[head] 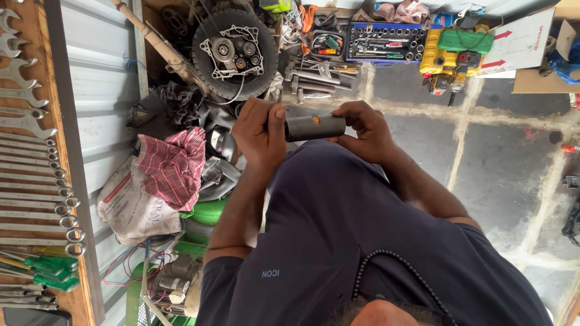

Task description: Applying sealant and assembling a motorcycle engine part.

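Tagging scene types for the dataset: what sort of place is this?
Likely a mechanic's repair workshop: a row of steel spanners on a wooden board, a blue socket-set case, and a small black tyred wheel with exposed gears.

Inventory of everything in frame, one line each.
cylinder: 1, dark grey with an orange spot, held between both hands
wrenches: one long row, silver, on the wooden board at the left edge
screwdrivers: several, green handles, below the wrenches
checked cloth: 1, red and white, on the sack
sack: 1, off-white, left of centre
tyre: 1, black, metal parts at its centre, top middle
socket case: 1, blue, open, top
tool case: 1, yellow, right of the socket case
cardboard box: 1, brown, top right
left hand: fingers wrapped around one end of the cylinder
right hand: fingers holding the other end
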